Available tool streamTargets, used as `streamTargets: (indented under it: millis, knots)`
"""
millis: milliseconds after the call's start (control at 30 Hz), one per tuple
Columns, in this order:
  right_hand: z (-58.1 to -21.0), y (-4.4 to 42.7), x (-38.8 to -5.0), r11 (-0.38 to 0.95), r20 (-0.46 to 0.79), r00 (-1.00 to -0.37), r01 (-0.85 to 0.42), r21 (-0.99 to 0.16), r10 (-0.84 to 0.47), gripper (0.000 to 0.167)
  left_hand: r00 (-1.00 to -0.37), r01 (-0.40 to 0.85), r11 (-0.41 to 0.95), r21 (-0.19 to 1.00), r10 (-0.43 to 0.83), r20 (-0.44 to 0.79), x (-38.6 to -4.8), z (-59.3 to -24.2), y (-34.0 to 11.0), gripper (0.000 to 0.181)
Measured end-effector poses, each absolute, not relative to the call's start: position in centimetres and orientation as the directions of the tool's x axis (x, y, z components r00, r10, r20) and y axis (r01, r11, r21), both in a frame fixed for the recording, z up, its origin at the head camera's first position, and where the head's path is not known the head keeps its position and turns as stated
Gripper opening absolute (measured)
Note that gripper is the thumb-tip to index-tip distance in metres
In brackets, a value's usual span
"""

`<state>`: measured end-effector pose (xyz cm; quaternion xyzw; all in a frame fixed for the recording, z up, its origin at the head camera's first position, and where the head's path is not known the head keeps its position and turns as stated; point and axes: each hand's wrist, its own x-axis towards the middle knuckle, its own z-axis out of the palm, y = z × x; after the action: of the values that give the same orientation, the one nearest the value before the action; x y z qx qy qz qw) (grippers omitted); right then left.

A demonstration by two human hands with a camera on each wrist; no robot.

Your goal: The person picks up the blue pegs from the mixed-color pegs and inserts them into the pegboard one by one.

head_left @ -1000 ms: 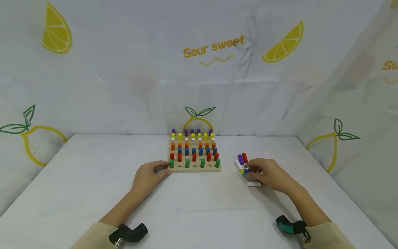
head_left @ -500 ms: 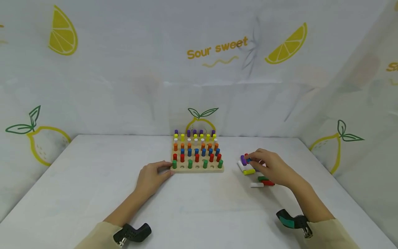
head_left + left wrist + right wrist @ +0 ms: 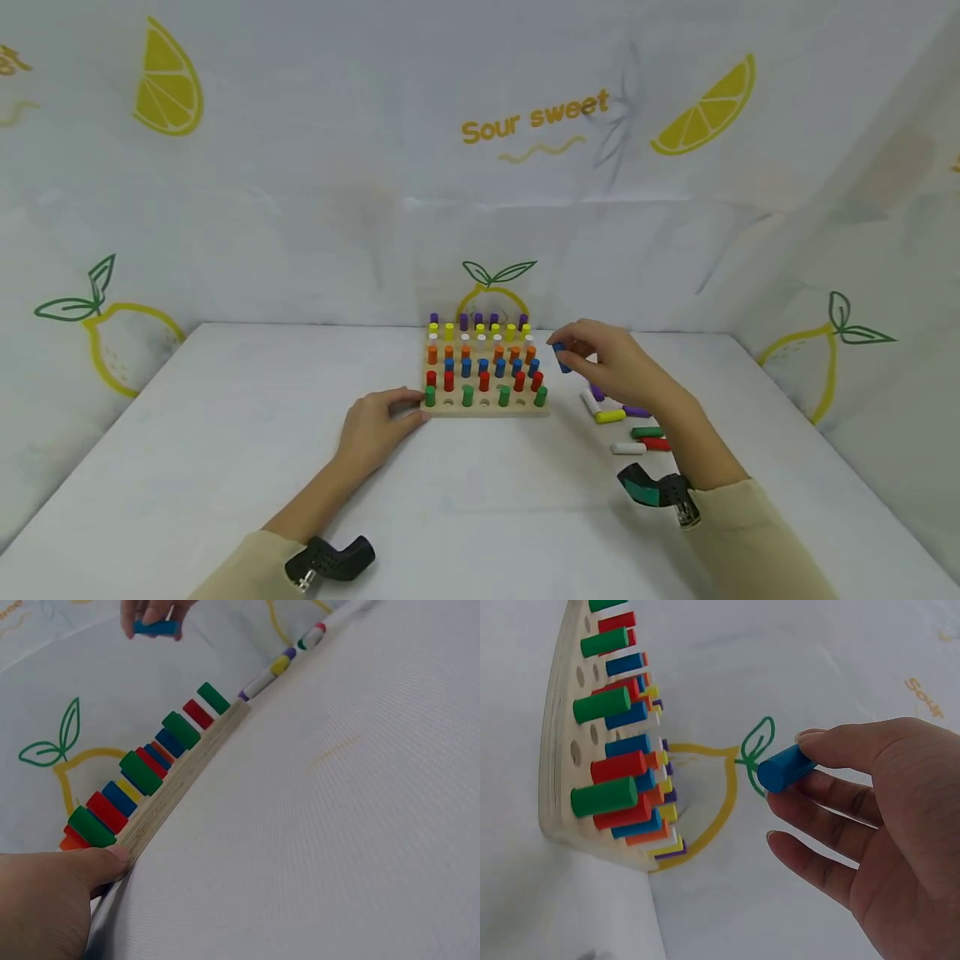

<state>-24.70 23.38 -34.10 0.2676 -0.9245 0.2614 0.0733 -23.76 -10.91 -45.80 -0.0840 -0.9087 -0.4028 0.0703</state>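
Note:
A wooden pegboard (image 3: 486, 412) stands in the middle of the table, with rows of green, red, blue, orange, white, yellow and purple pegs upright in it. Several holes show without pegs. My left hand (image 3: 375, 429) holds the board's near left corner between thumb and fingers; in the left wrist view the thumb (image 3: 105, 864) presses on that corner. Raised to the right of the board, my right hand (image 3: 611, 362) pinches a blue peg (image 3: 562, 358) between thumb and fingers. In the right wrist view this peg (image 3: 786, 768) is tilted and apart from the board.
Loose pegs lie on the table right of the board, among them a yellow peg (image 3: 611, 416), a green peg (image 3: 647, 432), a red peg (image 3: 657, 445) and a white peg (image 3: 628, 448). A printed cloth wall (image 3: 337, 250) rises behind the table.
My right hand has picked the blue peg out of the loose pegs, lifted it and brought it left toward the board. My left hand keeps its place at the board's corner.

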Motion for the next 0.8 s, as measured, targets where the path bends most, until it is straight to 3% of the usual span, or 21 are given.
streamTargets:
  millis: [800]
  knots:
    - [-33.4, 11.6, -29.8, 0.533, 0.383, -0.723, -0.686, -0.495, -0.575, 0.021, -0.967, 0.231, 0.653, 0.721, 0.073, 0.244, -24.0, -46.0, -10.7, 0.031]
